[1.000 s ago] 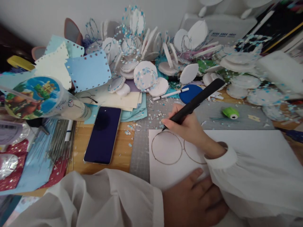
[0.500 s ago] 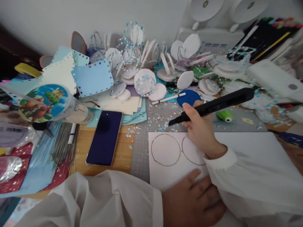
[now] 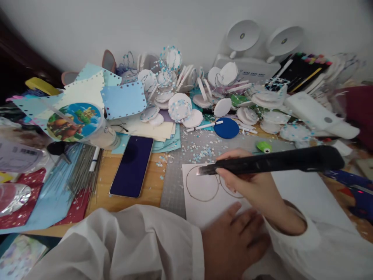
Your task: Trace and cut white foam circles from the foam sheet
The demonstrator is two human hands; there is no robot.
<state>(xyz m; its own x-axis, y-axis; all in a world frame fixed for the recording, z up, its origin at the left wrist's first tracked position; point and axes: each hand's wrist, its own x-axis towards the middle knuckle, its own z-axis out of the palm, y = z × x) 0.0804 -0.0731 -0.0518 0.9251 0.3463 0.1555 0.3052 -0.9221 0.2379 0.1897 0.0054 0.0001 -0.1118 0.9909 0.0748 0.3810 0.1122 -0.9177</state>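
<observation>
My right hand (image 3: 259, 190) is closed around a black utility knife (image 3: 279, 161), its fingers wrapped round the front of the handle. A short pale blade sticks out at the left end, over the upper part of a drawn circle (image 3: 187, 186). Whether the blade touches the surface, I cannot tell. Under both hands lies a white sheet (image 3: 194, 212) with two circles outlined on it; my right hand partly covers the second one. Flat on the sheet's lower part rests my left hand (image 3: 236, 241), fingers spread and holding nothing.
A grey cutting mat (image 3: 173, 198) lies under the sheet. Left of it are a phone (image 3: 132, 166), a lidded cup (image 3: 106, 134) and thin wires (image 3: 84, 171). White discs (image 3: 180, 107), a blue disc (image 3: 226, 128), a white pen (image 3: 204, 126) and a twin-head lamp (image 3: 247, 70) crowd the back.
My right hand has lowered and turned the knife closer to level, bringing its tip over the left circle. A pale blade now shows there. My left hand stays on the sheet. The view has shifted.
</observation>
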